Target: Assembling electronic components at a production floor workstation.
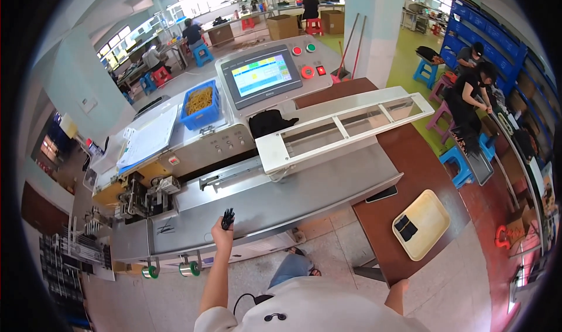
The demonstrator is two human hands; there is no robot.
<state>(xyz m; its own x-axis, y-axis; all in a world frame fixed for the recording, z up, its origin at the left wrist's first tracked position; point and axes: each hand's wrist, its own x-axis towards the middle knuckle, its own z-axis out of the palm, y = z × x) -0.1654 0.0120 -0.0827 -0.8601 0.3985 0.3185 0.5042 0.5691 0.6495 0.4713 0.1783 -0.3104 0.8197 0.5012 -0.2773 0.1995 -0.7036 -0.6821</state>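
My left hand (222,235) is closed around a bundle of short black wires (228,217), whose ends stick up above the fingers. It is over the front edge of the machine's long metal tray (263,200). Some loose black wires (165,227) lie on that tray, left of the hand. My right hand (400,287) is low at the right, by the near corner of the brown table (374,238); its fingers are too small and turned away to read. On that table rests a cream tray (440,206) with black bundles (405,228) in it.
Behind the metal tray stands the machine with a touchscreen (257,74), a raised clear-panelled cover (345,130) and a blue bin (200,112) of yellowish pieces. Wire spools (188,268) hang below the front edge. Several people work farther off, some beside blue shelving (483,30).
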